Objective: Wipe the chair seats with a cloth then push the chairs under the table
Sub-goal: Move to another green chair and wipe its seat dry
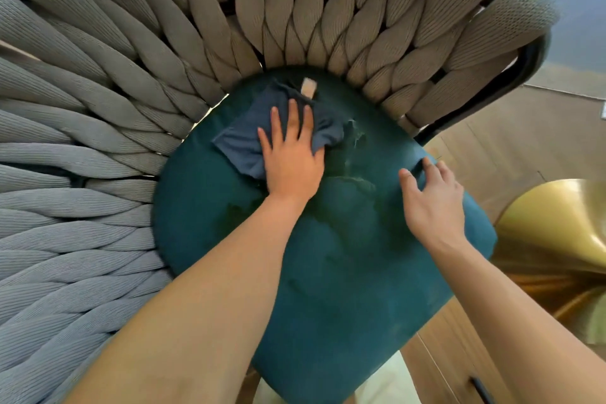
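left hand (292, 161) flat, fingers straight, pressing blue cloth (249, 144) on rear of teal seat (344, 272) | right hand (433, 203) relaxed, fingertips resting on seat's right edge | woven backrest (196, 26) behind

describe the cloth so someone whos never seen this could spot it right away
Start at the chair's round teal seat cushion, ringed by a woven rope backrest. Near the cushion's back edge, the left hand presses flat on a crumpled cloth. It is dark blue-grey, duller than the teal, with a small tan tag.
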A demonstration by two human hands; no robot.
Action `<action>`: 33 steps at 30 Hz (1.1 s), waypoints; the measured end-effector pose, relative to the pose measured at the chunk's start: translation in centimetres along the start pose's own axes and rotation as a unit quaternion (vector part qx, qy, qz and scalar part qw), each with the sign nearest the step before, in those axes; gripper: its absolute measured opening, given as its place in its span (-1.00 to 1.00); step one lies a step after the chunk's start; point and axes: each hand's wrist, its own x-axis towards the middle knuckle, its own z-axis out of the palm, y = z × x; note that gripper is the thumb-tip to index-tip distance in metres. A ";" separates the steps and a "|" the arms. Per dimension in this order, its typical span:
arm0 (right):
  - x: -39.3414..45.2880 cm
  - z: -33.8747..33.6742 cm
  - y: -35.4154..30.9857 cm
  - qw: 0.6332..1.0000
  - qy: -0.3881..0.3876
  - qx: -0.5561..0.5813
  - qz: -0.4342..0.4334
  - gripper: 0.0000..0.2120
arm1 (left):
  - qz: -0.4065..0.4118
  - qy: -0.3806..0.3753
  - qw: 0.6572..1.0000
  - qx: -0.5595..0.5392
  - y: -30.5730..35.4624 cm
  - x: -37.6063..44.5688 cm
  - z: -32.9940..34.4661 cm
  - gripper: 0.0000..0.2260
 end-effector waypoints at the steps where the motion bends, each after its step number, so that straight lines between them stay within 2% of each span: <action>1: 0.0 -0.1 0.0 1.000 -0.003 0.005 0.000 -0.44 | 0.047 0.002 0.999 0.013 -1.2 -0.7 0.3 -0.41; 2: 0.0 -0.3 0.0 1.000 -0.004 0.010 0.001 -0.44 | 0.065 0.000 0.998 0.018 -2.6 -1.3 0.4 -0.43; 3: 0.1 -0.3 -0.1 1.000 -0.004 0.013 0.002 -0.44 | 0.048 -0.005 0.999 0.022 -3.9 -1.6 0.4 -0.44; 6: 0.0 -0.2 -0.1 1.000 0.004 0.016 0.000 -0.45 | -0.115 -0.001 0.993 -0.005 -3.5 -0.3 -0.2 -0.44; 8: 0.0 0.0 -0.1 1.000 0.013 0.019 -0.001 -0.45 | -0.218 0.011 0.973 -0.075 0.4 1.6 -0.7 -0.44; 9: 0.0 0.1 0.0 1.000 0.015 0.019 0.000 -0.46 | -0.237 0.010 0.965 -0.107 2.5 2.4 -0.9 -0.44; 11: 0.0 0.0 0.0 1.000 0.014 0.017 0.001 -0.46 | -0.186 -0.005 0.976 -0.111 5.4 3.0 -0.9 -0.44; 13: 0.1 -0.1 0.0 1.000 0.010 0.013 0.001 -0.46 | -0.043 -0.021 0.998 -0.048 5.4 1.8 -0.6 -0.44; 15: 0.0 -0.3 -0.1 1.000 0.007 0.017 0.002 -0.46 | 0.129 -0.029 0.991 0.001 2.7 0.1 -0.3 -0.43; 17: 0.0 -0.5 -0.2 1.000 0.005 0.023 0.003 -0.47 | 0.219 -0.045 0.975 0.008 -1.0 -0.9 -0.2 -0.42; 18: 0.0 -0.5 -0.3 1.000 0.004 0.024 0.003 -0.47 | 0.211 -0.047 0.976 0.015 -2.5 -0.9 -0.4 -0.42; 20: -0.1 -0.4 -0.3 1.000 0.007 0.026 0.002 -0.48 | 0.098 -0.033 0.994 0.017 -3.3 -0.2 -0.7 -0.45; 22: -0.1 -0.2 -0.1 1.000 0.013 0.025 0.000 -0.48 | -0.039 -0.015 0.999 -0.008 -0.7 1.1 -1.0 -0.45; 24: -0.2 -0.1 0.0 1.000 0.015 0.024 -0.004 -0.48 | -0.100 -0.018 0.994 -0.044 3.5 2.0 -1.1 -0.43; 26: -0.1 -0.2 0.0 1.000 0.013 0.025 -0.005 -0.49 | -0.045 -0.036 0.998 -0.034 6.3 1.5 -0.8 -0.43; 28: -0.1 -0.4 0.0 1.000 0.009 0.026 -0.005 -0.50 | 0.087 -0.055 0.995 0.004 6.2 -0.1 -0.4 -0.42; 31: -0.1 -0.6 0.0 1.000 -0.001 0.030 -0.007 -0.50 | 0.261 -0.080 0.962 0.027 1.6 -1.8 -0.5 -0.40; 33: -0.2 -0.7 0.0 0.999 -0.006 0.035 -0.005 -0.50 | 0.295 -0.073 0.951 0.056 -1.9 -1.7 -0.7 -0.41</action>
